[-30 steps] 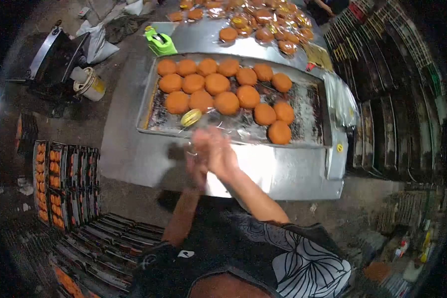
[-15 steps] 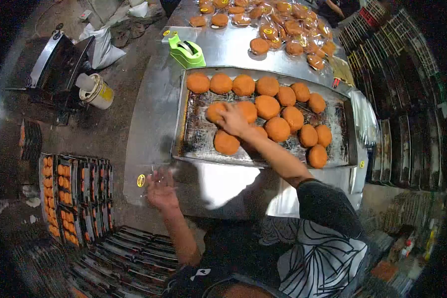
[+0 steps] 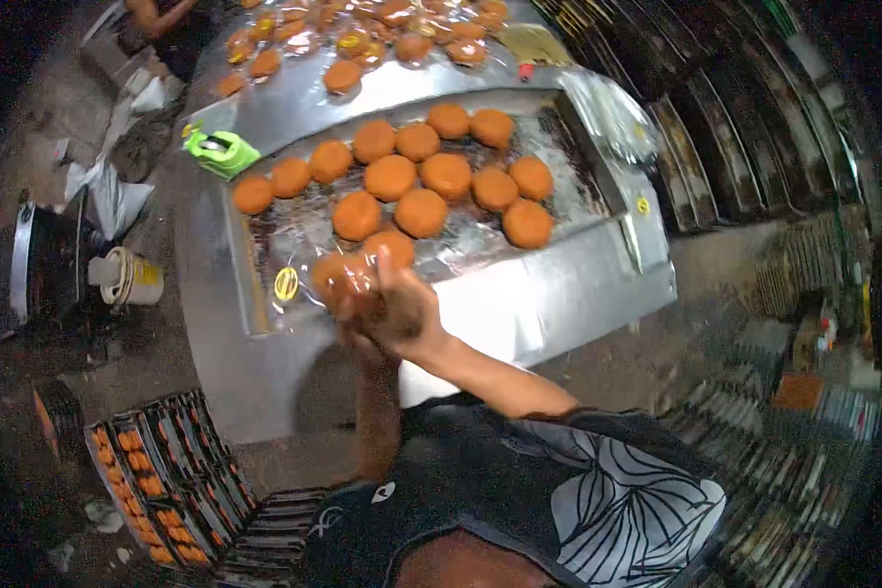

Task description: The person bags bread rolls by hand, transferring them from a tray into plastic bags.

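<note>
A round, orange-brown bun (image 3: 335, 278) sits inside a clear plastic bag (image 3: 309, 302) with a yellow sticker, just above the near left part of the tray. My left hand (image 3: 359, 338) is closed on the bag from below; my right hand in front hides most of it. My right hand (image 3: 410, 312) wraps the near side of the bagged bun, its thumb pointing up. Just beyond that thumb shows another bun (image 3: 390, 250). Several unwrapped buns (image 3: 447, 176) lie in uneven rows on the metal tray (image 3: 598, 201).
A green tape dispenser (image 3: 223, 153) stands left of the tray. Bagged buns (image 3: 412, 47) cover the table's far end. Clear plastic bags (image 3: 612, 113) lie at the tray's right. Racked trays of buns (image 3: 167, 480) stand low on the left, and a bucket (image 3: 137, 277) is on the floor.
My right hand has left the tray's left side with a bun and come back toward me. Both hands now meet at the bagged bun. The view has turned.
</note>
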Tool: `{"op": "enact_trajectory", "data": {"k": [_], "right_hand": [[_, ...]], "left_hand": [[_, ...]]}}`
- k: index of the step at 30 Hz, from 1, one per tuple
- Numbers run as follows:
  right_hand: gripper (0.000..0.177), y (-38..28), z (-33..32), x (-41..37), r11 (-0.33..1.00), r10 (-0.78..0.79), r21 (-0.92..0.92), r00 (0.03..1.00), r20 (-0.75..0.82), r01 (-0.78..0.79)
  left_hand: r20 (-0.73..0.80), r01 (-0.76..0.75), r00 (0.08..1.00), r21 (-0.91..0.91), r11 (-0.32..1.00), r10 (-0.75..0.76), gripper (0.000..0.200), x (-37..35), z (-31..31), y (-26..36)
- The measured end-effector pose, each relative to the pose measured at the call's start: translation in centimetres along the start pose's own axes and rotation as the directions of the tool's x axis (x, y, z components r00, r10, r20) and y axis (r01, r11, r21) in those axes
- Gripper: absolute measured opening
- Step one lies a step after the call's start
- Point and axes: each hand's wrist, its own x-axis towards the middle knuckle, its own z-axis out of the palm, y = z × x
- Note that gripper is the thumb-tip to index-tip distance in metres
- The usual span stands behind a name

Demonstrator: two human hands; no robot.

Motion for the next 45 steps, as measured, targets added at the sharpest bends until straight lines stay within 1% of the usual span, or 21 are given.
{"op": "enact_trajectory", "data": {"k": [4,6,7,9,10,14,17,18,19,21,30,32,34,35,36,38,40,42,43,44,45], "right_hand": [[0.095,-1.5,-5.5,-1.1,0.854,0.375,0.391,0.927,-0.005,-0.344],[0.079,1.6,-8.3,-1.9,0.885,0.464,-0.018,0.885,-0.045,-0.465],[0.033,2.2,-10.4,-0.9,0.916,0.400,-0.045,0.906,0.135,-0.398],[0.018,7.0,-11.7,1.7,0.942,0.328,0.078,0.945,0.000,-0.327],[0.020,5.2,-14.6,6.0,0.899,0.434,-0.093,0.899,0.057,-0.428],[0.028,6.8,-13.2,12.1,0.990,-0.136,-0.068,0.957,-0.258,0.123],[0.037,3.8,-15.5,3.1,1.000,0.025,-0.009,0.987,0.159,-0.024],[0.035,1.5,-18.2,-0.3,0.816,0.490,-0.038,0.656,0.574,-0.576],[0.033,8.2,-16.6,-8.4,0.870,0.424,-0.173,0.520,0.742,-0.462],[0.020,4.8,-18.4,-12.3,0.870,0.363,-0.049,0.570,0.737,-0.491],[0.021,4.2,-19.9,-16.7,0.867,0.468,-0.305,0.854,0.230,-0.393],[0.029,3.1,-18.8,-14.8,0.691,0.707,0.010,0.678,0.200,-0.723],[0.034,4.4,-18.6,-10.5,0.067,0.743,0.398,0.313,0.592,-0.915],[0.034,4.0,-18.0,-8.0,-0.313,0.745,0.571,0.177,0.644,-0.759],[0.043,4.3,-16.8,-6.4,-0.108,0.792,0.657,0.335,0.510,-0.746],[0.050,2.0,-13.8,-2.5,-0.160,0.666,0.929,0.659,0.351,-0.333],[0.052,1.1,-10.0,-3.3,-0.256,0.496,0.868,0.712,0.496,-0.426],[0.045,0.5,-6.5,-3.5,-0.299,0.538,0.644,0.433,0.724,-0.704],[0.033,7.9,-2.0,-6.6,0.080,0.586,0.603,0.527,0.616,-0.794],[0.029,6.5,-3.3,-3.3,0.589,0.574,0.283,0.639,0.512,-0.757],[0.037,5.6,-3.7,0.2,0.938,0.343,-0.096,0.930,0.131,-0.333]], "left_hand": [[0.195,0.320,0.924,0.078,0.944,-0.329,0.035,-1.0,3.6,-0.9],[-0.063,0.479,0.870,0.345,0.807,-0.489,0.032,-4.6,0.3,-3.9],[-0.203,0.544,0.811,0.609,0.577,-0.549,0.030,-5.2,3.4,-3.7],[-0.085,0.191,0.868,0.967,0.171,-0.489,0.030,-6.6,5.6,-5.0],[0.210,-0.212,0.861,0.976,0.049,-0.464,0.031,-7.8,3.4,-6.9],[0.397,-0.663,0.577,0.738,-0.125,-0.714,0.026,-9.3,-2.6,-14.2],[0.501,-0.326,0.580,0.865,0.380,-0.642,0.015,-7.7,-10.9,-17.7],[0.569,-0.524,0.516,0.801,0.289,-0.641,0.017,-7.3,-8.5,-15.4],[0.576,-0.528,0.521,0.797,0.293,-0.630,0.017,-7.2,-6.5,-14.2],[-0.044,0.162,0.678,0.983,0.091,-0.734,0.022,-7.5,-2.4,-12.2],[0.031,0.116,0.783,0.974,0.194,-0.621,0.018,-12.2,4.5,-12.6],[-0.032,0.167,0.914,0.938,0.304,-0.403,0.014,-11.9,7.5,-11.8],[-0.038,0.207,0.951,0.814,0.543,-0.305,0.007,-11.7,3.8,-13.1],[0.223,-0.116,0.951,0.897,0.426,-0.212,0.005,-11.6,5.6,-11.7],[0.479,-0.428,0.863,0.862,0.272,-0.161,0.008,-11.5,6.6,-10.9],[0.007,-0.045,0.998,0.699,0.714,0.055,0.011,-10.2,7.2,-10.7],[-0.093,0.300,0.940,-0.237,0.924,-0.329,0.014,-6.6,0.7,-9.4],[0.012,0.350,0.936,-0.162,0.922,-0.353,0.016,-4.4,-2.0,-3.7],[0.118,0.395,0.916,-0.082,0.915,-0.384,0.019,-3.7,-2.6,-1.9],[-0.354,0.048,0.935,0.060,0.997,-0.024,0.023,-3.0,-0.3,-1.5],[-0.262,-0.050,0.963,0.055,0.997,0.062,0.024,-2.4,-1.5,0.3]]}}
